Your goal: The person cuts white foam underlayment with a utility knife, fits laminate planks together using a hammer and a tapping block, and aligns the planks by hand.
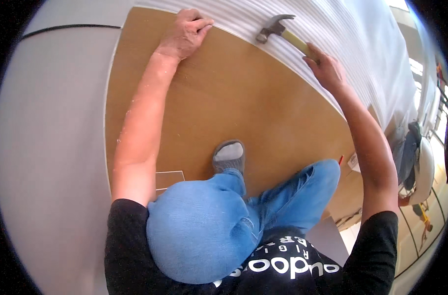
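Observation:
My left hand (187, 37) is at the far edge of a brown board (194, 103), thumb and fingers pinched on something too small to make out. To its right, my right hand (327, 69) grips the yellow handle of a claw hammer (294, 40); the steel head is raised or lying over white ribbed sheeting (371, 44) beside the board, which I cannot tell apart. I am kneeling on the board, with one sock-covered foot (228, 158) near its middle.
A grey surface (52, 123) with a dark strip runs along the left. A thin rectangular piece (169, 173) lies by my left knee. At the right are a red pencil-like item (341, 160), dark bundled material (409, 147) and other items, small and distorted at the rim.

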Demonstrator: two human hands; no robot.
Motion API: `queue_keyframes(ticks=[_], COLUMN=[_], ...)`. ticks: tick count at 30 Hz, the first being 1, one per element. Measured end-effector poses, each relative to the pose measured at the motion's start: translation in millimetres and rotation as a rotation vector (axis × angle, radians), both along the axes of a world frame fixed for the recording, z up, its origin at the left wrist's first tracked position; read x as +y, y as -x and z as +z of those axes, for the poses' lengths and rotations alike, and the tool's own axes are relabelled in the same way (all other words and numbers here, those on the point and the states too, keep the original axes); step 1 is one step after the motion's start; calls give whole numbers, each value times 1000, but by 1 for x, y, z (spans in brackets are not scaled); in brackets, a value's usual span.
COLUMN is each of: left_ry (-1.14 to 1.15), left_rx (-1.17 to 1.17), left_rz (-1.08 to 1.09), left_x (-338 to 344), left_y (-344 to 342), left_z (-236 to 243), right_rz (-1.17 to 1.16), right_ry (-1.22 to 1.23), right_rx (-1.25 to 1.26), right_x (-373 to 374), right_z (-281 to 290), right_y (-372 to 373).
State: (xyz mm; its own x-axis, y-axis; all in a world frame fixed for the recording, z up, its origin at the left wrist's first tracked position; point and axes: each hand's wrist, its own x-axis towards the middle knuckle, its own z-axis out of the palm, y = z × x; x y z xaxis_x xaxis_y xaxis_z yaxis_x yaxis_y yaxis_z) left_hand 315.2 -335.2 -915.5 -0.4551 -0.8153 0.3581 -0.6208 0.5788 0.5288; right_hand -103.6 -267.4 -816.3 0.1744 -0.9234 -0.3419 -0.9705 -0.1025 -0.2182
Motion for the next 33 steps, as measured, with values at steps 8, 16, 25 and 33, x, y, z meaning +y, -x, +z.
queue_keyframes(ticks=[8, 16, 25, 33], left_ry=[32, 95, -12, 69], left_rx=[-193, -276, -423, -352], left_rz=[22, -29, 106, 56], left_x=[25, 12, 9, -17], left_y=[10, 27, -25, -13], left_z=[12, 23, 34, 20], right_rz=[-100, 378, 300, -50], right_ry=[134, -126, 120, 322], right_rx=[-245, -267, -438, -248], right_x=[80, 268, 163, 23], right_z=[5, 16, -32, -69], right_y=[24, 54, 1, -141])
